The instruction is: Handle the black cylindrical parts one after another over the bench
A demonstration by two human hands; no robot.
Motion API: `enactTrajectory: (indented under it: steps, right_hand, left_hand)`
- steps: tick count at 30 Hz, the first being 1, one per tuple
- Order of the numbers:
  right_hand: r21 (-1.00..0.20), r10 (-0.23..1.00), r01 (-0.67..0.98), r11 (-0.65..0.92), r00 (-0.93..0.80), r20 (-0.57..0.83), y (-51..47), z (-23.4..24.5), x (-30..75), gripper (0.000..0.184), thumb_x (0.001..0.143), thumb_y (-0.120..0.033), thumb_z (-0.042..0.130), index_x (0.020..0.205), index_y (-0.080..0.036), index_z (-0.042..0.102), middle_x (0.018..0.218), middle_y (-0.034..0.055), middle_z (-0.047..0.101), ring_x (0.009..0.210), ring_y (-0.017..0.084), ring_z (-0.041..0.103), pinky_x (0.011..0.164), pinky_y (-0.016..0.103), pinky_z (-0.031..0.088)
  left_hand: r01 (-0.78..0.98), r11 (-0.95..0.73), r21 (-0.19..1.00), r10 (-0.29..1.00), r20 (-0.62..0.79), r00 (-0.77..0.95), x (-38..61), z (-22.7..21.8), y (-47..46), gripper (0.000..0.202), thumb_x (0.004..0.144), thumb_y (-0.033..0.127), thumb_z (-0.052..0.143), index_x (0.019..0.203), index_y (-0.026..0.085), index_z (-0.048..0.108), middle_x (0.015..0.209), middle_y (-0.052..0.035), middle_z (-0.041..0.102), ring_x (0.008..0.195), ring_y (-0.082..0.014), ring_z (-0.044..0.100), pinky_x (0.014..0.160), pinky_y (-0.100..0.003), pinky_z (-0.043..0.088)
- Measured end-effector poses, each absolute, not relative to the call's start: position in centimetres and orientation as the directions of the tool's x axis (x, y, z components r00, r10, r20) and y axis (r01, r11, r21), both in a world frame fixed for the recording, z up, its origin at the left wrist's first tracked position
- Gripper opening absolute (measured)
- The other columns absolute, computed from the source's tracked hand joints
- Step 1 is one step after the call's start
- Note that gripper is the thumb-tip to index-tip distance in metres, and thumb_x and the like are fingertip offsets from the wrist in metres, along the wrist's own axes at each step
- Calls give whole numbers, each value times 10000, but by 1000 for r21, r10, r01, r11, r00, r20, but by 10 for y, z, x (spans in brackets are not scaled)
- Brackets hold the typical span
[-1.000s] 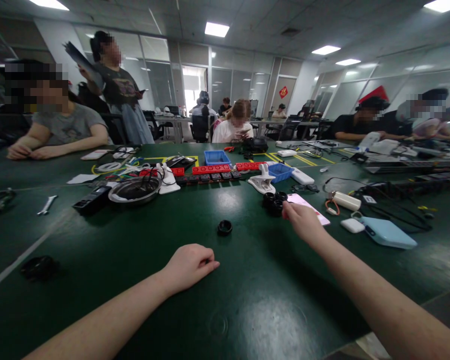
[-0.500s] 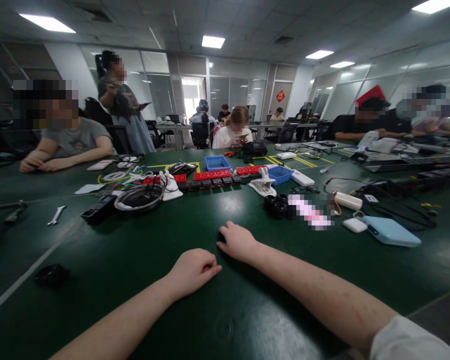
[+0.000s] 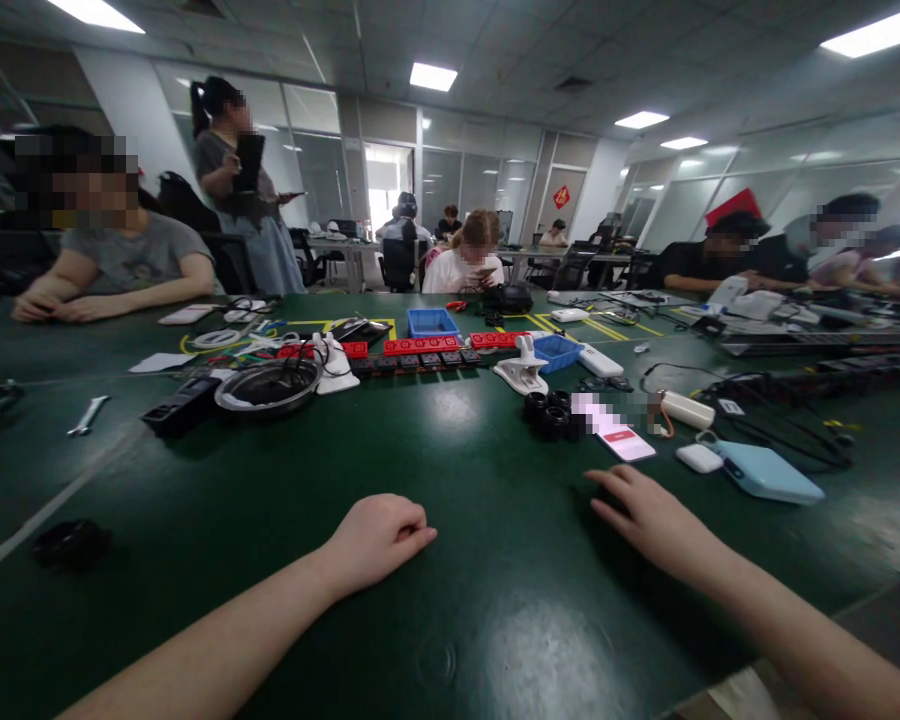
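My left hand rests on the green table as a loose fist, with nothing visible in it. My right hand lies palm down further right, fingers lightly bent over a dark shape that seems to be the small black ring; the ring itself is mostly hidden. A cluster of black rings stands beyond the right hand, beside a phone.
Right of the phone lie a white cylinder, a small white case and a light blue power bank. A metal bowl, a black power strip, a wrench and a black round part are at the left. Several people sit around the table.
My right hand went from the ring cluster to the lone black ring in the middle, then slid right. The ring no longer lies at its old spot. The left hand stayed put.
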State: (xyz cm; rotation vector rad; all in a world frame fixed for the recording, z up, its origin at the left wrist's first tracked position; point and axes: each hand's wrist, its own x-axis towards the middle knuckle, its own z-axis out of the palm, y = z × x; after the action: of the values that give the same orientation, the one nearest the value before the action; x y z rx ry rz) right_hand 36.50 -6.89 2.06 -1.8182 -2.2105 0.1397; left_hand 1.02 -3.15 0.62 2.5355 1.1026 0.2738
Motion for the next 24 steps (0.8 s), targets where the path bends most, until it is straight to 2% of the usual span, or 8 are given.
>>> enactTrajectory:
  steps: [2,4,5,8,13,19,24]
  right_hand:
    - [-348,941,923,163,-38,338,-38,36,377,307,768,-400,517,986,-192,574,976,94,559,865,246,555,782,388,455]
    - [-537,823,841,69,256,507,-6,45,383,382,657,-423,622,934,-169,549,880,78,569,758,233,556,695,368,468]
    - [-659,729,751,39,430,532,8,47,384,438,616,-437,653,936,-163,532,846,69,572,722,227,554,665,363,467]
    - [-732,616,680,35,562,552,36,35,384,491,713,-502,529,1032,-134,468,911,103,557,777,229,544,681,375,455]
    - [-721,662,688,78,505,554,38,8,387,494,683,-509,558,1022,-152,512,918,87,578,755,199,556,671,341,464]
    - [-642,731,766,46,412,544,38,9,398,312,673,-450,584,761,-151,585,811,76,578,755,216,538,696,363,446]
    - [-629,818,776,43,334,468,42,2,396,284,621,-373,639,801,-162,581,807,58,602,709,201,562,674,353,461]
  left_hand:
    - [670,-626,399,739,29,673,11,6,-32,303,878,360,445,660,182,557,637,23,546,630,-142,523,586,-226,363]
    - [678,-621,394,744,25,667,11,7,-33,305,882,361,438,666,182,558,642,22,547,636,-144,525,591,-229,367]
    - [681,-620,389,746,23,666,11,8,-34,307,883,361,435,666,182,558,642,21,546,638,-145,526,594,-230,369]
    - [688,-612,391,750,7,662,12,8,-34,306,886,361,430,674,182,558,649,22,549,640,-142,529,607,-232,380]
    - [692,-581,429,754,-36,656,12,7,-31,294,882,357,439,674,185,554,652,28,542,639,-134,532,613,-225,391]
    - [681,-579,449,750,-35,661,12,6,-27,293,874,350,444,662,182,556,617,28,523,613,-141,525,581,-223,368]
    - [684,-576,448,750,-43,660,13,8,-26,286,872,345,449,667,181,562,620,25,531,620,-141,526,587,-224,363]
